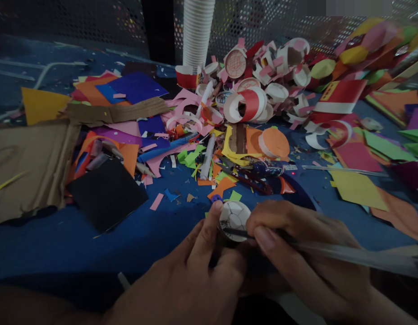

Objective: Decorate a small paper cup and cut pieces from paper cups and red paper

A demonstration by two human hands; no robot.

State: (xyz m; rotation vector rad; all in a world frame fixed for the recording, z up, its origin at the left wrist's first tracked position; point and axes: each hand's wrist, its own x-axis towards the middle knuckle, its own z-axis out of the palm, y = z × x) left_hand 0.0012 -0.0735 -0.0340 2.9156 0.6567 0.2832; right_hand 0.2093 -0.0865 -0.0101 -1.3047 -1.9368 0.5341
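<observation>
Near the front edge of the table, my left hand (pixel 198 271) grips a small white paper cup (pixel 241 211), its index fingertip against the rim. Black lines are drawn across the cup's round white face, with a dark hatched patch at the left. Between the thumb and fingers of my right hand (pixel 296 253) is a pen (pixel 351 255) with a clear barrel. Its dark tip rests on or just over the round face. My fingers hide the cup's sides. A small purple piece (pixel 216 198) lies just beyond my left index finger.
Behind are scissors (pixel 242 177), a glue stick (pixel 209 155) and paper scraps (pixel 191 155). Decorated cups (pixel 236 63) pile up at the back beside a tall stack of cups (pixel 198 36). Brown cardboard (pixel 29 167) and a black square (pixel 107 194) lie left, coloured sheets (pixel 360 189) right.
</observation>
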